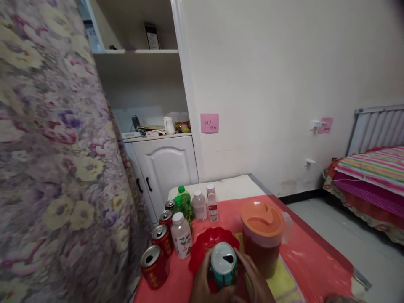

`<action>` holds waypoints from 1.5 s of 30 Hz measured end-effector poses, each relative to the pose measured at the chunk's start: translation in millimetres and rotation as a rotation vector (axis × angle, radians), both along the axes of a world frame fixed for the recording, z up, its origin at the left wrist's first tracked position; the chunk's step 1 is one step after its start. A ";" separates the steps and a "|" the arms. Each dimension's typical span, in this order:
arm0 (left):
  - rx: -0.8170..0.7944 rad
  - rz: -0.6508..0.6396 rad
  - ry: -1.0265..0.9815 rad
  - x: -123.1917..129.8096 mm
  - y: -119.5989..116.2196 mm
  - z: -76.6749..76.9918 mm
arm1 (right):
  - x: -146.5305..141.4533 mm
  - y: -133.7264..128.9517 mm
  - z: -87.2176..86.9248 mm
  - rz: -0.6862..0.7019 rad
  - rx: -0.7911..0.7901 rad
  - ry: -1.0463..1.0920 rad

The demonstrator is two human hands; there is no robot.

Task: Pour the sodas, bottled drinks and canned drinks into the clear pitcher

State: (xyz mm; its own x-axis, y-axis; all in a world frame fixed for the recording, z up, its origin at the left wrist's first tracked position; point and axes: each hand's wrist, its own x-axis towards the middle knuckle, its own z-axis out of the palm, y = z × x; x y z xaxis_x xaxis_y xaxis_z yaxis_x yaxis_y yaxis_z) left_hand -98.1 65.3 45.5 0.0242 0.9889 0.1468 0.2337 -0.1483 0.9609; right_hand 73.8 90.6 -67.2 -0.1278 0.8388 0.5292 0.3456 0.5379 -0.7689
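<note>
An opened teal drink can [224, 260], with a silver top and a dark mouth hole, stands upright between my two hands. My left hand [200, 284] is wrapped round its left side, and my right hand [255, 281] closes on the right side. Some of the fingers meet low at the near side of the can. Just behind the can is a red scalloped dish [199, 251], partly hidden by the hands and the can. Right of my right hand stands a pitcher [260, 252] with an orange lid.
Left on the red-covered table [315, 256] are several red cans [154, 269] and a white-capped bottle [182, 240]. Green-capped bottles [183, 206] and small clear bottles [200, 206] stand behind. A yellow cloth [285, 282] lies under the pitcher. A floral curtain [63, 147] hangs left.
</note>
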 end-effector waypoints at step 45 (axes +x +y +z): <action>-0.014 0.029 -0.215 11.1 44.3 -7.2 | 146.5 96.5 96.8 0.111 -0.357 0.639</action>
State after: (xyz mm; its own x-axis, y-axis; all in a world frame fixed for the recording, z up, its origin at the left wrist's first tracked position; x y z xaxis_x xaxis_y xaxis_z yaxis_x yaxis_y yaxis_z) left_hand -87.0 109.7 38.3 -0.0351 0.9906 0.1322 0.0273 -0.1312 0.9910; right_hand 220.4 187.1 29.5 0.0196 0.9739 0.2260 -0.2699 0.2228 -0.9368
